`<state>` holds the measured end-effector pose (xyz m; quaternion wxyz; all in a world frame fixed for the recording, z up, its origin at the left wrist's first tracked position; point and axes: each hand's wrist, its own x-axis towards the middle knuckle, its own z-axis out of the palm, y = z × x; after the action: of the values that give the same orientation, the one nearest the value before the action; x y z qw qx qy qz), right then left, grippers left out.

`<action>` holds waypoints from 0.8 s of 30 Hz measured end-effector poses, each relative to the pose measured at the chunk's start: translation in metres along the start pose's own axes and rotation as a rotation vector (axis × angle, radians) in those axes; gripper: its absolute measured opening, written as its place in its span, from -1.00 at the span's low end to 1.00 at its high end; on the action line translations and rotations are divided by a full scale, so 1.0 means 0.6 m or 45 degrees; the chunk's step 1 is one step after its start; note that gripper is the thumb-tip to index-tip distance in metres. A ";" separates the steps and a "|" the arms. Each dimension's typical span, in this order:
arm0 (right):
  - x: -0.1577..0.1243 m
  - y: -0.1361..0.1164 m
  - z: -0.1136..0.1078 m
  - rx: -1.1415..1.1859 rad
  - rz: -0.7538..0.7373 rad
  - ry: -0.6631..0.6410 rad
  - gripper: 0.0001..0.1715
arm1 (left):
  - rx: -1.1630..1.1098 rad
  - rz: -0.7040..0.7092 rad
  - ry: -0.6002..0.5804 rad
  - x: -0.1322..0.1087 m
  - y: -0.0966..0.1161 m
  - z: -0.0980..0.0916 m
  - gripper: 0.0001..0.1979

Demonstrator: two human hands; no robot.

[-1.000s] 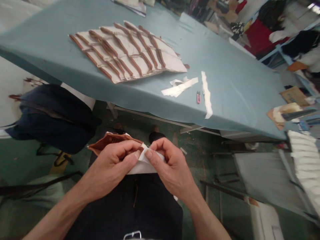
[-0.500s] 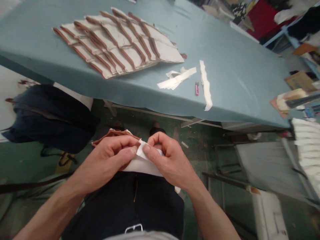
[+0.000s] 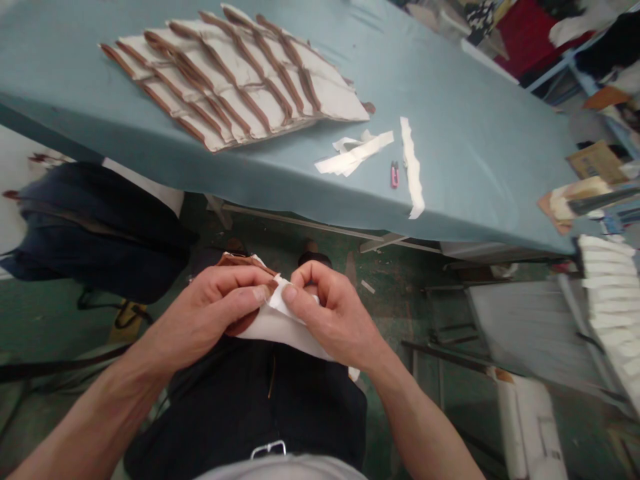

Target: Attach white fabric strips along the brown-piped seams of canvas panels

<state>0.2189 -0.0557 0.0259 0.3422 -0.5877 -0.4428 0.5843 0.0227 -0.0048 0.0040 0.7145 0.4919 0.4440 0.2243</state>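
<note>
Over my lap, both hands pinch a small piece of white fabric with brown trim (image 3: 273,323). My left hand (image 3: 210,317) closes thumb and fingers on its brown-edged left part. Fingers curled, my right hand (image 3: 325,317) grips the white corner close beside the left thumb. The piece's far side is hidden under my fingers. On the blue-grey table (image 3: 460,153) ahead lies a fanned stack of similar white pieces with brown trim (image 3: 235,77).
White paper strips (image 3: 357,153), a long white strip (image 3: 413,167) and a small pink tool (image 3: 394,175) lie near the table's front edge. A dark bag (image 3: 95,230) sits at left. Stacked white pieces (image 3: 613,293) and a grey bench (image 3: 525,340) stand at right.
My hands have drawn slightly closer together and the right fingers curled tighter on the white corner. The view tilted a little, shifting the table upward.
</note>
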 end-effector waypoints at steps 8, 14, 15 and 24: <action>0.004 0.009 0.013 0.021 -0.034 0.018 -0.68 | -0.081 0.038 0.032 -0.003 -0.007 -0.005 -0.73; 0.007 0.013 0.021 0.000 -0.049 0.025 -0.68 | -0.022 0.082 0.129 -0.002 -0.025 -0.014 -0.67; 0.007 0.013 0.022 -0.002 -0.054 0.025 -0.68 | -0.013 0.079 0.131 -0.003 -0.024 -0.014 -0.66; 0.003 0.015 0.036 -0.085 -0.144 0.093 -0.72 | 0.161 0.091 0.262 -0.022 0.027 0.019 -0.73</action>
<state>0.1985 -0.0596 0.0153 0.3709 -0.5938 -0.4818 0.5270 0.0277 -0.0138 0.0253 0.6242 0.5259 0.5105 0.2705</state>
